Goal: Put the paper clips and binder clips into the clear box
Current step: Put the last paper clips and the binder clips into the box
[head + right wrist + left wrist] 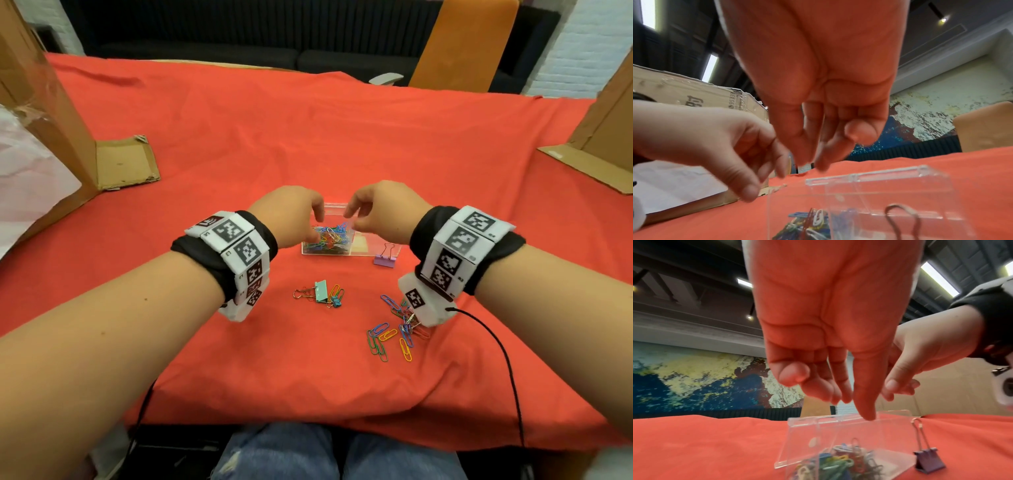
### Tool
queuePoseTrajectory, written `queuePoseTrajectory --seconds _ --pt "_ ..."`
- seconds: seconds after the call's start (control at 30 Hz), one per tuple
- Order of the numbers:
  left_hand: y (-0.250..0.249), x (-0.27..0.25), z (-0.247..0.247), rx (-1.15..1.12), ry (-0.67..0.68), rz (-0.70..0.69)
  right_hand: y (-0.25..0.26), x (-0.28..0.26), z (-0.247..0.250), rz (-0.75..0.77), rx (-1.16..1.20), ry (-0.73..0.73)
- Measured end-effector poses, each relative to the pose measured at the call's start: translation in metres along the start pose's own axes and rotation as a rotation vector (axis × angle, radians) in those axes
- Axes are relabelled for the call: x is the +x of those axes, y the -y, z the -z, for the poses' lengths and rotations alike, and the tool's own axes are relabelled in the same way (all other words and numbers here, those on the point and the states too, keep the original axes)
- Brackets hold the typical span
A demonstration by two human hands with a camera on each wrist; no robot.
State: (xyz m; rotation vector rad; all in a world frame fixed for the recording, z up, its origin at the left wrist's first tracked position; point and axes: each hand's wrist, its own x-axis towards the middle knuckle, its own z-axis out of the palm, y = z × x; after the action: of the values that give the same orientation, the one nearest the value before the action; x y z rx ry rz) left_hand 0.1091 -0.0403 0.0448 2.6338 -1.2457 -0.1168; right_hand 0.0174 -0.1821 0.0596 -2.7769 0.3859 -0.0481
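Note:
The clear box (359, 254) stands mid-table on the red cloth, its left compartment full of coloured paper clips (329, 240). Both hands hover over it holding nothing. My left hand (305, 219) hangs fingers-down above the box (807, 443), the thumb (865, 410) near its back rim. My right hand (363, 212) droops loosely above the box (890, 186). A purple binder clip (385, 258) (929, 462) stands against the box's front right corner. A green binder clip (321, 291) and a small blue one (337, 301) lie nearer me, loose paper clips (394, 332) to their right.
Open cardboard boxes stand on the table at the far left (51, 137) and far right (599, 137), the left one with a flap (123, 164) lying flat. An orange chair back (469, 41) rises behind the table. A black cable (507, 359) trails from my right wrist.

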Motion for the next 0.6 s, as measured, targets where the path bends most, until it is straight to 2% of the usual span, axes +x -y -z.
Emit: queuePoseTrajectory --seconds 0.1,0.17,0.2,0.37,0.47,0.6 --pt "-0.018 -0.016 -0.005 0.015 0.119 -0.103 -0.011 -0.019 0.0 0.018 -0.058 0.255" --pt "-0.032 -0.026 -0.01 0.01 0.22 -0.17 -0.02 -0.033 -0.007 -0.023 -0.116 0.435" --pt "-0.039 -0.03 -0.013 0.007 0.267 -0.201 -0.025 -0.039 -0.011 -0.04 -0.145 0.479" --pt "-0.071 -0.042 -0.031 0.029 0.394 -0.285 -0.044 -0.06 -0.025 -0.099 -0.249 0.497" --pt "-0.084 -0.043 -0.04 0.062 0.44 -0.295 -0.046 -0.068 -0.026 -0.116 -0.233 0.48" --pt "-0.097 -0.046 -0.05 0.157 0.495 -0.296 -0.041 -0.072 -0.029 -0.075 -0.239 0.442"
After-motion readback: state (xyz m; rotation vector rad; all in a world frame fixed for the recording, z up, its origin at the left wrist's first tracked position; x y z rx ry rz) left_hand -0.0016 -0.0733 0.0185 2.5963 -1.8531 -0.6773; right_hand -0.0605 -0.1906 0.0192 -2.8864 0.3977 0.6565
